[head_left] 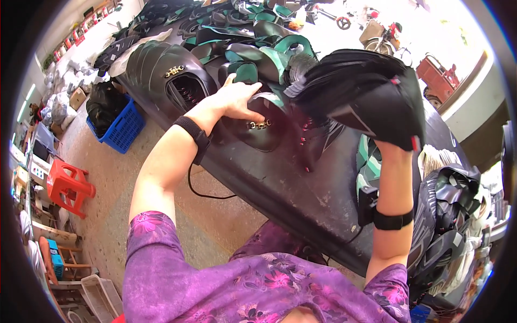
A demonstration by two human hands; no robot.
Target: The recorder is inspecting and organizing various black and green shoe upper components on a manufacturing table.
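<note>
My left hand [237, 101] is over the table with its fingers spread. Its thumb reaches the gold chain-like trim on a dark shoe upper [265, 137]. Just left of that hand lies a stack of black shoe uppers [156, 62] with the same gold trim on top. My right hand [389, 149] is raised under a thick fanned bundle of black shoe uppers [361, 89] with small red-and-white tabs, bearing it above the table. The bundle hides most of its fingers. Beneath the bundle, more dark pieces [315, 141] with red tabs rest on the table.
A long dark table [280, 188] runs diagonally, its far part heaped with green-lined uppers [258, 32]. More uppers and pale cords pile up at the right [447, 204]. On the floor at left stand a blue crate [121, 126] holding black items and a red stool [70, 185].
</note>
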